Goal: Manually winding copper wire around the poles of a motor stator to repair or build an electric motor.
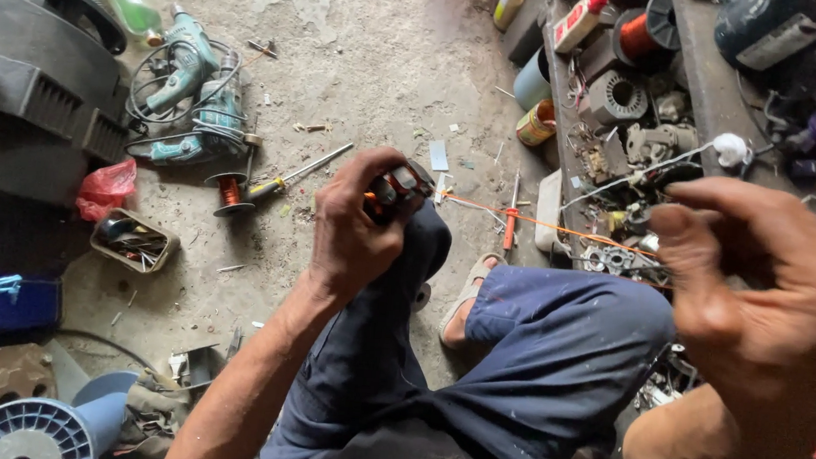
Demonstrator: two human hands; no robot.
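Left hand (pixel 357 223) clamps a small dark coil core with orange windings (pixel 389 194) on the knee, right hand (pixel 762 290) pinches the thin orange copper wire (pixel 565 230) taut — keep tension even, w/o kinks.

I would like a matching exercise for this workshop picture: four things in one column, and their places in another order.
Things:
1. electric drill
2. red plastic bag
3. small motor part
4. blue spool

Places:
A. bottom left corner
B. in the left hand
C. on the floor, upper left, among cables
D. at the left, beside the black casing

Pairs: 1-C, 2-D, 3-B, 4-A
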